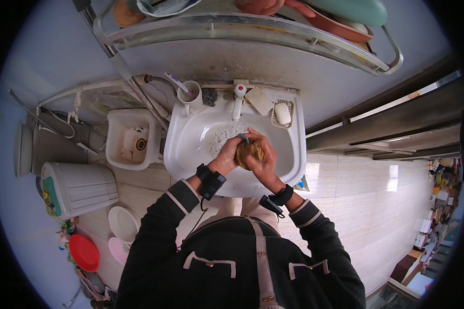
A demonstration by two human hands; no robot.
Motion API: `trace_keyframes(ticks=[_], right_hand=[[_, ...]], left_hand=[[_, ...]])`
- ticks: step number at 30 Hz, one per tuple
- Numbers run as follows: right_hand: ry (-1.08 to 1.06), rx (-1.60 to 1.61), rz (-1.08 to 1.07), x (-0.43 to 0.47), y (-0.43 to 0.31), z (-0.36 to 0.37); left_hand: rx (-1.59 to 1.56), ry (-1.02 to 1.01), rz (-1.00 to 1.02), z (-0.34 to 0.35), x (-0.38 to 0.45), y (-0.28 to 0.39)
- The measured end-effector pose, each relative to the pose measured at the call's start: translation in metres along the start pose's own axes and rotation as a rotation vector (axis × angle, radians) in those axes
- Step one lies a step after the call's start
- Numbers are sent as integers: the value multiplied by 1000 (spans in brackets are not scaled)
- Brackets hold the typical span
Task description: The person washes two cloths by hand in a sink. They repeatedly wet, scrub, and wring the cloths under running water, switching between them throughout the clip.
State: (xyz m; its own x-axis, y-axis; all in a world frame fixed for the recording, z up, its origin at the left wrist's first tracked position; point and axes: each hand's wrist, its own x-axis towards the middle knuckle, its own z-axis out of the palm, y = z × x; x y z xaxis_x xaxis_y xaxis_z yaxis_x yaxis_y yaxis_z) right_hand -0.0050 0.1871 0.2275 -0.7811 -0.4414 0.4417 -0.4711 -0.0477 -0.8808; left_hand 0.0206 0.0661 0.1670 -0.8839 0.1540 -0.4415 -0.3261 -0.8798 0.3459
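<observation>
Both hands are over a white ceramic washbasin point(171, 150). My left hand point(227, 155) grips a rounded yellow-brown thing point(241, 153) from its left side. My right hand point(266, 156) closes around the other side, its thumb against a crumpled yellow, cloth-like part. A small grey-blue piece point(243, 137) shows at the top between my fingers. My fingers hide much of the held thing, so its exact kind is unclear. Sudsy water point(225, 135) lies in the basin behind my hands, below a tap point(237, 103).
A mug point(192, 103) with a toothbrush, a dark scrubber point(209, 96), a pale flat pad point(259, 100) and soap point(282, 113) in a dish line the basin's back. A metal-railed shelf point(216, 29) hangs above. Left are a small sink point(112, 143), a washing machine point(81, 191) and basins.
</observation>
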Motion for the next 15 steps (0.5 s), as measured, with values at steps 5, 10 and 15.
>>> trace_keyframes(ticks=[5, 10, 15], right_hand=[[-193, -119, -308, 19, -24, -12], [-443, -75, -494, 26, -24, -18], [-584, -79, -708, 22, 3, -12]], left_hand=[[-31, -135, -230, 31, -12, 33], [450, -96, -360, 52, -9, 53], [953, -222, -403, 50, 15, 53]])
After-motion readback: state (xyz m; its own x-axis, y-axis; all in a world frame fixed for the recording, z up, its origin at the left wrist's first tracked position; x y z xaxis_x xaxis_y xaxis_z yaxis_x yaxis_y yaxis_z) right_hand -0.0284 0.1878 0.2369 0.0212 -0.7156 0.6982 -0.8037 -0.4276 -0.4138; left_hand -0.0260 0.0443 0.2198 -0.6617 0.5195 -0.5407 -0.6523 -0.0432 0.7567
